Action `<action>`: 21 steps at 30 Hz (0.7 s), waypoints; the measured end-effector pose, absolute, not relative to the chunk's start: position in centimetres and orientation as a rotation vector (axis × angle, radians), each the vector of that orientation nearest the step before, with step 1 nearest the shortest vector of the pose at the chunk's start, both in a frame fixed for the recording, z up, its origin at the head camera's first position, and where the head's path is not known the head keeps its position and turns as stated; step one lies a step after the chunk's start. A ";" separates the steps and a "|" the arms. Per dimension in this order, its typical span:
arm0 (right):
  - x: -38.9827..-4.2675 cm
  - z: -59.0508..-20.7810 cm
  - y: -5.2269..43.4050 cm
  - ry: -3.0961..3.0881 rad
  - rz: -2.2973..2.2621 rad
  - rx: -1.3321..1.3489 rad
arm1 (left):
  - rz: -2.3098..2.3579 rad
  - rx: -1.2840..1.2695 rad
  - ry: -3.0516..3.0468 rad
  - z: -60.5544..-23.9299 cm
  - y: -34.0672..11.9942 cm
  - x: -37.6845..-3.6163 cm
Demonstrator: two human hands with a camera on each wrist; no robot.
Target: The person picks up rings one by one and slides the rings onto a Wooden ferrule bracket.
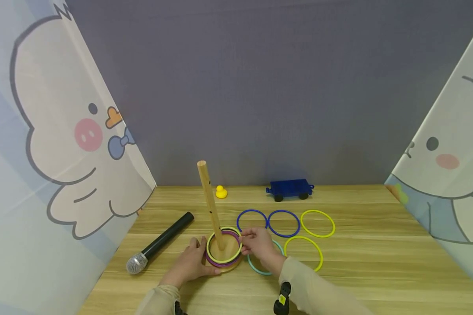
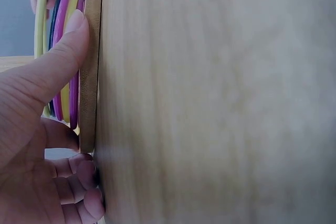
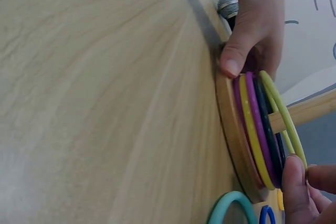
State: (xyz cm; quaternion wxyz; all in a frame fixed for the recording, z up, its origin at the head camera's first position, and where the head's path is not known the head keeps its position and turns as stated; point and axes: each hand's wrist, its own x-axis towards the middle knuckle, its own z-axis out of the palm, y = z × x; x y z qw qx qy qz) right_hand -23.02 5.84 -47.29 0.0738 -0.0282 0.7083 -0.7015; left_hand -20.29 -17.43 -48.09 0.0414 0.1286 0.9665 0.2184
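- Wooden peg (image 1: 209, 202) on its round base (image 1: 224, 256) is standing near the front of the surface (image 1: 378, 262), seen from the head camera, with several rings stacked around it. The left hand (image 1: 190, 264) is steadying the base's left edge, thumb against the rim, while the right hand (image 1: 259, 244) is pinching the top yellow-green ring (image 1: 213, 253) at its right side. A ring seems to be just settling onto the stack; next, that grip would need to loosen and reach for a loose ring.
- Left wrist view: the thumb (image 2: 58, 61) is pressing on the base rim (image 2: 89, 66), the other fingers curled beside it.
- Right wrist view: fingertips (image 3: 294, 182) are nipping the uppermost ring (image 3: 281, 111), which is sitting tilted above the purple, yellow and dark ones.
- Around the peg, a teal ring (image 1: 256, 267), two blue rings (image 1: 268, 223) and two yellow rings (image 1: 317, 223) are lying flat; a microphone (image 1: 157, 248), rubber duck (image 1: 221, 192) and blue toy wagon (image 1: 289, 189) are resting nearby. Cartoon-printed panels (image 1: 63, 144) are flanking a grey wall (image 1: 260, 87).
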 end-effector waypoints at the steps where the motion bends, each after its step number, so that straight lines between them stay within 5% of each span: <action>1: -23.0 -47.4 5.8 2.133 -2.106 -0.089 | 0.670 0.394 2.959 -48.1 -17.4 -20.3; 21: -22.7 -47.0 8.8 2.329 -2.009 -0.101 | 0.680 0.395 2.951 -48.2 -17.4 -20.3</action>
